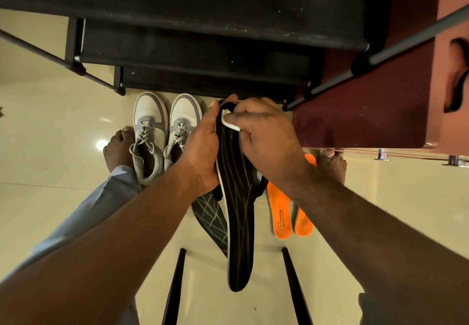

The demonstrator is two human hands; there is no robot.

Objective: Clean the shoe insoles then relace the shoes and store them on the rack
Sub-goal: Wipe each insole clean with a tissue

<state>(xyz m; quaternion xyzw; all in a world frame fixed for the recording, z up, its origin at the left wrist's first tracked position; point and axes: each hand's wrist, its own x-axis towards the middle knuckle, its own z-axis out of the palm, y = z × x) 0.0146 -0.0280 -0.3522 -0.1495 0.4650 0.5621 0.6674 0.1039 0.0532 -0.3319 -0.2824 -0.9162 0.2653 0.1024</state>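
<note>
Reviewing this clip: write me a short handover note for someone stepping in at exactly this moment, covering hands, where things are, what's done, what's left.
Left hand grips the black insole with green lines by its edge, held above the floor.
Right hand pinches a white wipe against the insole's upper end.
A second matching insole lies on the floor beneath; two orange insoles lie on the floor to the right.
The grey-and-white sneakers stand on the floor before the black rack, laces in but loose.
Done: insoles are out, wiping under way.
Left: finish wiping, cannot tell which insoles are clean; refit, lace, rack the shoes.
</note>
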